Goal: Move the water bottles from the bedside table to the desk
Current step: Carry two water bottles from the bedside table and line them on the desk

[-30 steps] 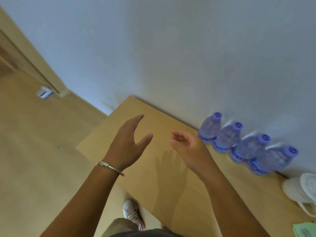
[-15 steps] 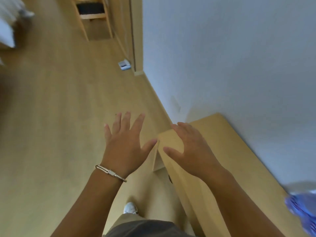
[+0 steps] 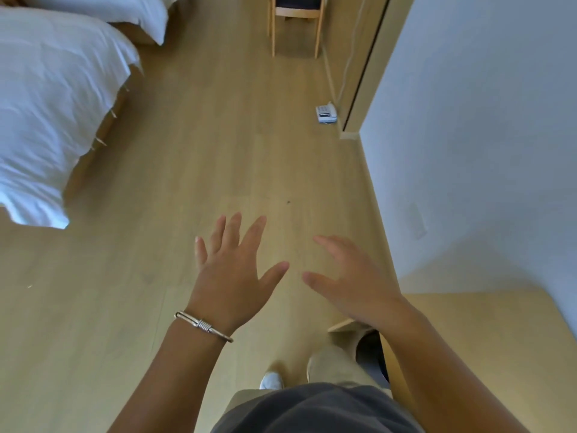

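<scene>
Both hands are held out in front of the body, palms down, above the wooden floor [image 3: 193,170]. The left hand [image 3: 232,276] is seen with fingers straight and spread wide, holding nothing; a metal bracelet [image 3: 203,325] is worn on its wrist. The right hand [image 3: 352,285] is seen with fingers extended and loosely apart, likewise holding nothing. The two hands are near each other but not touching. No water bottle is visible in this view, so their position cannot be told. A corner of the desk [image 3: 487,345] is seen at near right, against the white wall [image 3: 484,135]. A bed with white linen [image 3: 53,98] is located at far left. A chair [image 3: 295,23] is placed at the far end, and a telephone [image 3: 326,113] lies on the floor beside the wall panel.
</scene>
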